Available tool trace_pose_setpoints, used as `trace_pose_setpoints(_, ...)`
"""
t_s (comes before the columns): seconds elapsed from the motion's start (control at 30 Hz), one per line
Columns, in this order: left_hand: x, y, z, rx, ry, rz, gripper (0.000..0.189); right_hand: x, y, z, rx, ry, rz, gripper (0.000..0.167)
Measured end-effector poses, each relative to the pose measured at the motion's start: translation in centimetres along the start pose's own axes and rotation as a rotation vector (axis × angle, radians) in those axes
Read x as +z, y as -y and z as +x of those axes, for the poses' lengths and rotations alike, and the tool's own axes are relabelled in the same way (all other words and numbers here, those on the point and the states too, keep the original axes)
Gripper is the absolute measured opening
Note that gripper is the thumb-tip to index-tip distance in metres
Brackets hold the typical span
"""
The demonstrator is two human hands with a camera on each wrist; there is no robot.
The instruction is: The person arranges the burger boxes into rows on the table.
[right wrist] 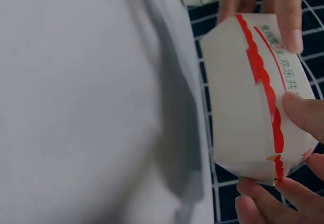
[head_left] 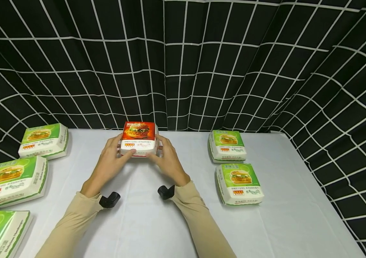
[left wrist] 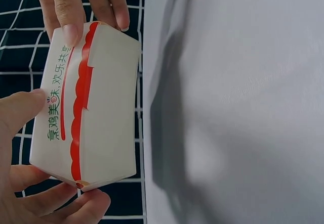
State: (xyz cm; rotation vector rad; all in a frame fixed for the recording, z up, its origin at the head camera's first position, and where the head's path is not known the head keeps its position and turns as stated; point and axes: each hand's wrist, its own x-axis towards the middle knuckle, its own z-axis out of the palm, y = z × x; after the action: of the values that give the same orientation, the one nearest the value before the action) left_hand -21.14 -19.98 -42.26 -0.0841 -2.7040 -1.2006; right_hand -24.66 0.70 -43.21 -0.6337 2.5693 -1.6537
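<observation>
A red and white burger box (head_left: 139, 138) with a burger picture on its lid is held between both hands near the far edge of the table. My left hand (head_left: 108, 159) grips its left side, the thumb on the front face and the fingers along the side. On the other side my right hand (head_left: 169, 159) grips it the same way. In the left wrist view the white front of the burger box (left wrist: 109, 107) shows a red scalloped band and green lettering. The right wrist view shows the box (right wrist: 243, 102) above the table surface, with fingertips at its lower corner.
Green and white burger boxes stand on the white-covered table (head_left: 157, 229): three at the left, including a middle one (head_left: 15, 181), and two at the right, a far one (head_left: 227, 146) and a nearer one (head_left: 239, 184). A black gridded curtain (head_left: 183, 64) surrounds the table.
</observation>
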Motion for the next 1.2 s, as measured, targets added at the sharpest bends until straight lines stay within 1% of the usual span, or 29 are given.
trace_pose_setpoints(0.2, 0.7, -0.7, 0.1, -0.006, 0.018, -0.023, 0.075, -1.5, 0.0, -0.4, 0.027, -0.005, 0.020, 0.069)
trace_pose_setpoints(0.37, 1.5, -1.2, 0.2, 0.008, 0.027, -0.027, 0.076, -2.5, -0.2, -0.7, 0.061, -0.005, 0.035, 0.069)
trace_pose_setpoints(0.57, 2.7, -1.7, 0.3, 0.033, 0.037, -0.039, 0.075, -3.7, -0.7, -1.2, 0.097, -0.021, 0.043, 0.067)
trace_pose_setpoints(0.67, 3.4, -2.1, 0.3, 0.047, 0.039, -0.032, 0.075, -4.2, -0.9, -1.5, 0.124, -0.039, 0.053, 0.067)
trace_pose_setpoints(0.87, 4.7, -2.9, 0.5, 0.064, 0.049, -0.032, 0.075, -5.0, -1.5, -2.1, 0.145, -0.094, 0.095, 0.066)
trace_pose_setpoints(1.03, 5.7, -3.5, 0.5, 0.059, 0.055, -0.059, 0.074, -5.7, -2.0, -2.6, 0.186, -0.120, 0.113, 0.067)
trace_pose_setpoints(1.2, 6.6, -3.9, 0.6, 0.076, 0.051, -0.088, 0.069, -6.4, -2.5, -3.2, 0.221, -0.126, 0.141, 0.068)
